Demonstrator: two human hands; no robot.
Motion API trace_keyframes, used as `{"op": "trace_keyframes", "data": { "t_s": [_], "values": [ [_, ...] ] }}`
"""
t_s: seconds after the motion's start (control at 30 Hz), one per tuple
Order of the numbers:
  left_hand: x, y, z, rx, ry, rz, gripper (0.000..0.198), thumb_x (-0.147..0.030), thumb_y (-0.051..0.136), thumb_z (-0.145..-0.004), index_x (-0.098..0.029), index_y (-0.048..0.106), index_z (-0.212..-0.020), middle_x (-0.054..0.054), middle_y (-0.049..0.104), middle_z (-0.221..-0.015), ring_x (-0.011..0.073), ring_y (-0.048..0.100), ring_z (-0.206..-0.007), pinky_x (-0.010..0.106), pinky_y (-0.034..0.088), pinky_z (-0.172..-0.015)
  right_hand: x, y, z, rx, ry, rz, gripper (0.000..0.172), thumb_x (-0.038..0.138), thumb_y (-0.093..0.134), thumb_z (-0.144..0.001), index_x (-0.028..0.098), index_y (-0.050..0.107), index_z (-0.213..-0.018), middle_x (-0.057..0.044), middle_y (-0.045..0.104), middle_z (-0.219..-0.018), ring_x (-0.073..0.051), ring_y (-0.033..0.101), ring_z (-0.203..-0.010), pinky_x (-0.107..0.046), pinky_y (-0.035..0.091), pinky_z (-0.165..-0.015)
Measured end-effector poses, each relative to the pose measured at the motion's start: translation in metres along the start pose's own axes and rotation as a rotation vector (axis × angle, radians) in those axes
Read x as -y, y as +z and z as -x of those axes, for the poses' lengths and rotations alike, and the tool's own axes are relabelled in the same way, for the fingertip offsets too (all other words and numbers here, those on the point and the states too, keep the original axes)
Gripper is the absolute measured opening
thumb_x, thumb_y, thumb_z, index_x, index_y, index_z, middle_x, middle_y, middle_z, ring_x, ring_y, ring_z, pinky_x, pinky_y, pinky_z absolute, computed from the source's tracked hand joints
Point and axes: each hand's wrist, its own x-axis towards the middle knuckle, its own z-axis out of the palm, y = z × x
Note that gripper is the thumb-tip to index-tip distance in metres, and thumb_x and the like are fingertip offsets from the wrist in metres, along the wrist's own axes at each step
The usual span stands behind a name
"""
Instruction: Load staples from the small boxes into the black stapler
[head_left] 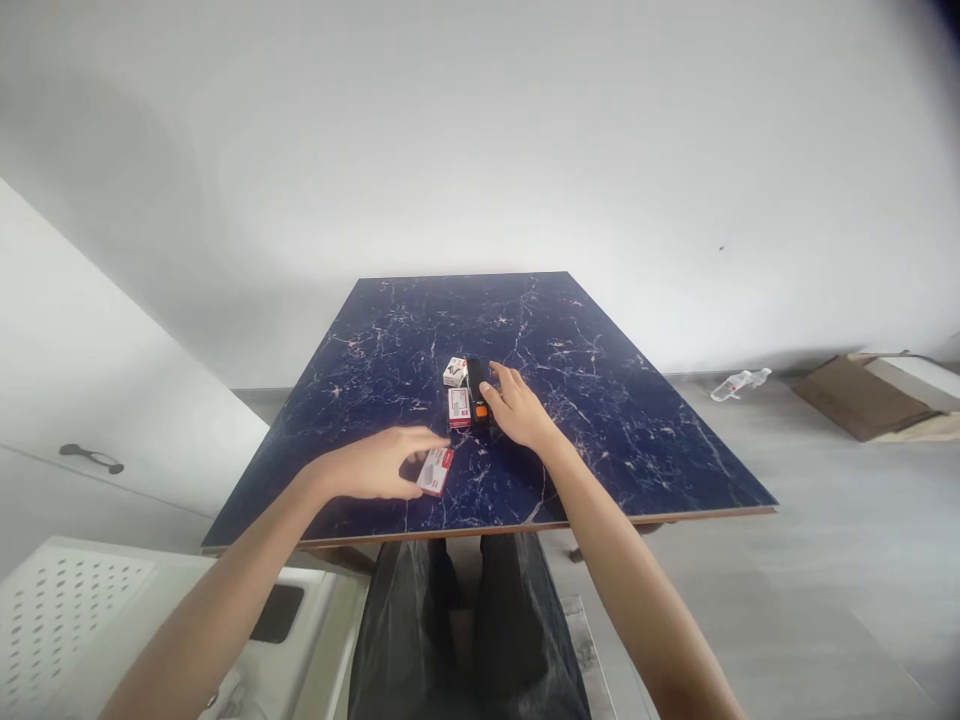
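Observation:
Near the front of the dark blue marbled table, my left hand grips a small red and white box between thumb and fingers. My right hand rests at the right side of a black stapler-like object with an orange part, its thumb on top and its fingers apart. Left of the black object, a second red and white box lies against it. Just behind that box sits a small white box with dark print.
A cardboard box and a clear plastic bottle lie on the floor at right. At lower left stands a white unit with a perforated panel, below a white door with a dark handle. A wall is behind the table.

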Motion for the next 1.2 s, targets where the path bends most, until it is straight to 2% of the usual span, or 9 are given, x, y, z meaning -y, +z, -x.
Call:
{"op": "trace_keyframes", "data": {
  "t_s": [0.17, 0.3, 0.37, 0.57, 0.63, 0.8, 0.97, 1.07, 1.2],
  "values": [
    [0.007, -0.031, -0.068, -0.321, -0.052, -0.087, 0.092, -0.053, 0.071, -0.078, -0.027, 0.032, -0.157, 0.013, 0.057, -0.143, 0.0342, 0.057, -0.125, 0.043, 0.051, -0.095, -0.004, 0.000, 0.000, 0.003, 0.018, 0.008, 0.060, 0.051, 0.034, -0.103, 0.018, 0.035, -0.153, -0.019, 0.050, -0.144, -0.031, 0.052, -0.131, -0.049, 0.040, -0.110],
    [0.018, -0.028, -0.095, -0.193, -0.057, -0.180, 0.101, -0.062, 0.076, -0.069, -0.027, 0.035, -0.155, 0.014, 0.062, -0.135, 0.0365, 0.064, -0.112, 0.041, 0.053, -0.083, -0.005, -0.003, 0.000, 0.001, 0.022, 0.020, 0.061, 0.052, 0.033, -0.103, 0.019, 0.033, -0.154, -0.018, 0.049, -0.145, -0.032, 0.051, -0.133, -0.049, 0.040, -0.110],
    [0.022, -0.023, -0.094, -0.226, -0.055, -0.188, 0.102, -0.064, 0.075, -0.070, -0.028, 0.034, -0.155, 0.015, 0.060, -0.138, 0.0373, 0.062, -0.115, 0.042, 0.052, -0.086, -0.004, -0.004, -0.001, 0.019, 0.018, 0.015, 0.061, 0.052, 0.033, -0.103, 0.018, 0.033, -0.155, -0.018, 0.049, -0.145, -0.032, 0.050, -0.134, -0.049, 0.040, -0.110],
    [0.041, -0.037, -0.112, -0.503, -0.010, -0.038, 0.054, -0.044, 0.042, -0.097, -0.029, 0.044, -0.149, 0.005, 0.041, -0.159, 0.0296, 0.045, -0.139, 0.047, 0.041, -0.111, -0.002, -0.006, -0.001, 0.036, 0.034, -0.009, 0.062, 0.054, 0.029, -0.104, 0.018, 0.033, -0.155, -0.018, 0.047, -0.150, -0.032, 0.047, -0.138, -0.048, 0.038, -0.111],
    [0.050, -0.037, -0.129, -0.433, -0.040, -0.026, 0.047, -0.038, 0.039, -0.097, -0.025, 0.058, -0.138, 0.004, 0.036, -0.162, 0.0306, 0.033, -0.148, 0.050, 0.030, -0.119, -0.001, -0.006, 0.000, 0.038, 0.033, -0.012, 0.062, 0.053, 0.029, -0.104, 0.017, 0.033, -0.155, -0.018, 0.047, -0.150, -0.032, 0.047, -0.137, -0.048, 0.039, -0.111],
    [0.061, -0.013, -0.142, -0.374, 0.038, 0.005, 0.045, -0.028, 0.035, -0.096, -0.019, 0.066, -0.126, 0.008, 0.059, -0.142, 0.0251, 0.050, -0.134, 0.043, 0.033, -0.119, 0.002, -0.007, -0.002, 0.022, 0.033, -0.006, 0.061, 0.044, 0.040, -0.101, 0.015, 0.033, -0.154, -0.019, 0.055, -0.143, -0.030, 0.055, -0.130, -0.044, 0.042, -0.108],
    [0.059, -0.009, -0.109, -0.306, -0.017, 0.043, 0.058, -0.046, 0.038, -0.100, -0.028, 0.037, -0.155, 0.007, 0.029, -0.165, 0.0300, 0.027, -0.151, 0.047, 0.029, -0.120, 0.002, -0.010, -0.005, -0.069, 0.162, -0.036, 0.051, 0.029, 0.049, -0.094, 0.021, 0.046, -0.145, -0.010, 0.071, -0.122, -0.027, 0.068, -0.107, -0.039, 0.049, -0.096],
    [0.059, -0.014, -0.093, -0.193, -0.072, -0.037, 0.097, -0.066, 0.061, -0.085, -0.038, 0.009, -0.162, 0.006, 0.001, -0.171, 0.0404, 0.005, -0.155, 0.058, 0.027, -0.118, 0.004, -0.010, -0.004, -0.071, 0.206, -0.082, 0.045, 0.037, 0.051, -0.094, 0.022, 0.053, -0.137, -0.008, 0.074, -0.115, -0.027, 0.070, -0.103, -0.037, 0.050, -0.091],
    [0.059, -0.008, -0.093, -0.145, -0.089, -0.114, 0.123, -0.068, 0.078, -0.067, -0.036, 0.008, -0.162, 0.012, 0.005, -0.170, 0.0472, 0.007, -0.153, 0.063, 0.026, -0.116, 0.012, -0.005, -0.001, 0.030, 0.167, -0.055, 0.043, 0.049, 0.061, -0.088, 0.022, 0.065, -0.121, -0.009, 0.076, -0.104, -0.027, 0.071, -0.091, -0.034, 0.051, -0.079]
  ]
}}
